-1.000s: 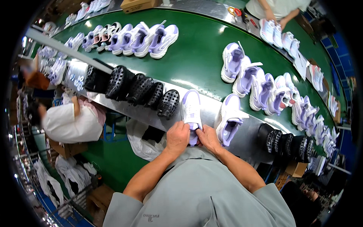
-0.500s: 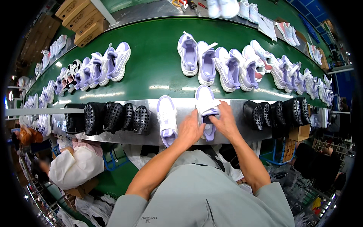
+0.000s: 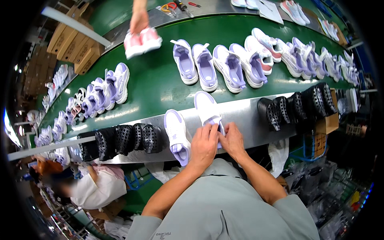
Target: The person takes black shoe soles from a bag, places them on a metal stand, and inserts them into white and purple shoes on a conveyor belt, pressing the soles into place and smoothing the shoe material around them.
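In front of me, on the metal ledge, a white sneaker with lavender trim points away from me. My left hand wraps round its left heel side, fingers closed on the upper. On the other side of the shoe opening, my right hand has its fingers bent and pressed at the collar. The two hands nearly meet and hide most of the opening and heel. A strap lies across the instep just ahead of my fingers. Beside my left hand stands a matching sneaker, untouched.
Black studded shoe forms line the ledge at left, more black forms at right. Several lavender-and-white sneakers stand on the green belt. Across it, another person's hand holds pink-and-white sneakers. Someone sits at lower left.
My right hand has moved from the lifted strap back to the collar, and the strap now lies lower. Another person's hand has appeared with pink-and-white sneakers. The view has tilted.
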The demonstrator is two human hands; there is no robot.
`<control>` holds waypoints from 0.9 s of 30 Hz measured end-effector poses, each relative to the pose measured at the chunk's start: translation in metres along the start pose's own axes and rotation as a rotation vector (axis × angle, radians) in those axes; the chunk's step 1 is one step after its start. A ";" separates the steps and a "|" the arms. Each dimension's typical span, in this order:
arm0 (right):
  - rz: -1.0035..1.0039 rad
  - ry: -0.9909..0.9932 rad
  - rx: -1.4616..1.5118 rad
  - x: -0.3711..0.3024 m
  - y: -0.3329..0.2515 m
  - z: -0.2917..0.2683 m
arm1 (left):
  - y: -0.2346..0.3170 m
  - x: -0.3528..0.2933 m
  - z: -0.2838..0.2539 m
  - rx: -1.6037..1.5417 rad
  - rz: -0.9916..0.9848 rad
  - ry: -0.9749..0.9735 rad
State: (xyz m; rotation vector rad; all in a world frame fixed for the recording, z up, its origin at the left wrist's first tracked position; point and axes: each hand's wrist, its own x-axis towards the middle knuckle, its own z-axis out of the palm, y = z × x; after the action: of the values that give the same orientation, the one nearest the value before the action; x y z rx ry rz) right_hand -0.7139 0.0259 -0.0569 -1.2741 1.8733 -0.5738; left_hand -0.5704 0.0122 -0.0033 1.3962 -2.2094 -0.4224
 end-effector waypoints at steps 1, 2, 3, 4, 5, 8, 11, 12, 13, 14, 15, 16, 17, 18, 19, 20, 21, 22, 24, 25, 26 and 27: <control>0.010 0.009 0.019 0.001 0.002 0.007 | -0.004 0.007 0.003 0.008 0.017 -0.014; -0.022 0.042 0.016 0.004 0.010 0.019 | -0.012 0.012 0.010 0.037 0.060 -0.024; -0.056 0.078 0.008 0.008 0.013 0.025 | -0.016 0.016 0.014 0.063 0.105 -0.028; -0.105 0.156 0.045 0.009 0.015 0.031 | -0.021 0.018 0.014 0.065 0.152 -0.061; -0.099 0.168 0.057 0.010 0.020 0.034 | -0.027 0.018 0.012 0.070 0.167 -0.069; -0.127 0.164 0.056 0.010 0.026 0.033 | -0.044 0.009 0.006 0.111 0.334 -0.212; -0.126 0.053 -0.008 0.008 0.021 0.028 | -0.041 0.017 0.000 0.134 0.422 -0.261; -0.143 0.047 -0.047 0.007 0.021 0.030 | -0.041 0.019 0.002 0.137 0.420 -0.263; -0.161 0.040 -0.087 0.007 0.020 0.032 | -0.041 0.021 0.006 0.115 0.423 -0.309; -0.164 0.035 -0.085 0.006 0.019 0.034 | -0.041 0.022 0.010 0.094 0.424 -0.354; -0.162 0.004 -0.085 0.008 0.017 0.034 | -0.039 0.026 0.012 0.096 0.421 -0.349; -0.161 -0.028 -0.085 0.008 0.016 0.034 | -0.036 0.030 0.014 0.127 0.379 -0.436; -0.169 -0.032 -0.087 0.009 0.016 0.033 | -0.034 0.032 0.014 0.159 0.335 -0.522; -0.171 -0.031 -0.056 0.009 0.017 0.032 | -0.032 0.031 0.010 0.160 0.331 -0.517; -0.168 -0.033 -0.023 0.008 0.019 0.032 | -0.028 0.026 0.002 0.056 0.326 -0.322; -0.169 -0.039 -0.025 0.007 0.020 0.032 | -0.026 0.018 -0.003 -0.046 0.317 -0.126; -0.156 -0.051 -0.018 0.003 0.015 0.034 | -0.026 0.005 -0.008 -0.039 0.307 -0.126; -0.142 -0.062 -0.014 0.000 0.013 0.036 | -0.026 -0.009 -0.010 -0.028 0.153 -0.093; -0.158 -0.099 -0.005 -0.011 0.015 0.044 | -0.026 -0.030 -0.002 -0.015 -0.056 -0.044; -0.177 -0.119 0.010 -0.012 0.015 0.047 | -0.022 -0.028 0.004 -0.019 -0.097 -0.046; -0.178 -0.143 0.045 -0.013 0.017 0.051 | -0.022 -0.029 0.011 -0.001 -0.157 -0.051; -0.211 -0.157 0.045 -0.012 0.013 0.047 | -0.022 -0.029 0.017 0.014 -0.220 -0.057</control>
State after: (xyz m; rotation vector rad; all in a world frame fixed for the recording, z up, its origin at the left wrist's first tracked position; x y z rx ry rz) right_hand -0.6810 0.0444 -0.0900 -1.4542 1.6001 -0.6039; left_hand -0.5526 0.0293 -0.0353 1.6618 -2.1136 -0.5301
